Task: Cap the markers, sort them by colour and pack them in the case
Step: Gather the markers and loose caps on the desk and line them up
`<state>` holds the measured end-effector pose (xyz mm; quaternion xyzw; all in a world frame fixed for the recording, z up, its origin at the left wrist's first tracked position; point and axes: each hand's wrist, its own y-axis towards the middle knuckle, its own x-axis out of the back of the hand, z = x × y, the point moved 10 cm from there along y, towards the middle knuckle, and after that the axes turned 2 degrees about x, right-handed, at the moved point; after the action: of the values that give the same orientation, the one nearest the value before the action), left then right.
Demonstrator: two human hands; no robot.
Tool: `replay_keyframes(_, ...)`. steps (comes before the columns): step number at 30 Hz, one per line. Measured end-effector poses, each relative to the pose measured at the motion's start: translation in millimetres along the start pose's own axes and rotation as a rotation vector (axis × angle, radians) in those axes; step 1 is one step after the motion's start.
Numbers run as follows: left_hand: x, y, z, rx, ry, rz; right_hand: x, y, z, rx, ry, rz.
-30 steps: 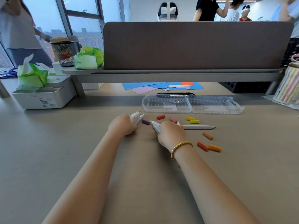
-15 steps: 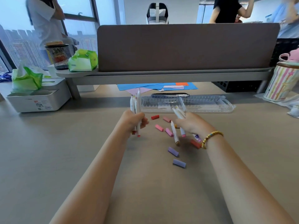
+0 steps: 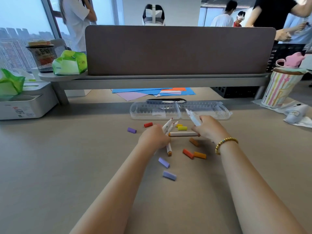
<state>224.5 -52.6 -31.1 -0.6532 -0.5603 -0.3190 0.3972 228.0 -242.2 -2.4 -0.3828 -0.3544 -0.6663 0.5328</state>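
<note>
Since half a second ago both fists have dropped from upright to the worktop: sorting under way, nothing capped yet. Left hand (image 3: 154, 138) grips a marker bundle (image 3: 168, 127); right hand (image 3: 208, 128) holds one blurred marker (image 3: 192, 116). Another marker (image 3: 183, 134) lies between them. Loose caps (image 3: 194, 153) scattered around; open case (image 3: 179, 110) toward the worktop's far edge.
</note>
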Motion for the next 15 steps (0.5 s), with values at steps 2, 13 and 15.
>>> replay_keyframes(2,-1,0,-4,-0.012,0.094,-0.013,-8,2,5,0.039,-0.002,0.011)
replay_keyframes(13,14,2,11,0.014,0.237,-0.028,-10,-2,32,0.242,-0.23,-0.073)
replay_keyframes(15,19,5,19,0.03,0.231,-0.05,-17,-2,36,0.261,-0.256,-0.015)
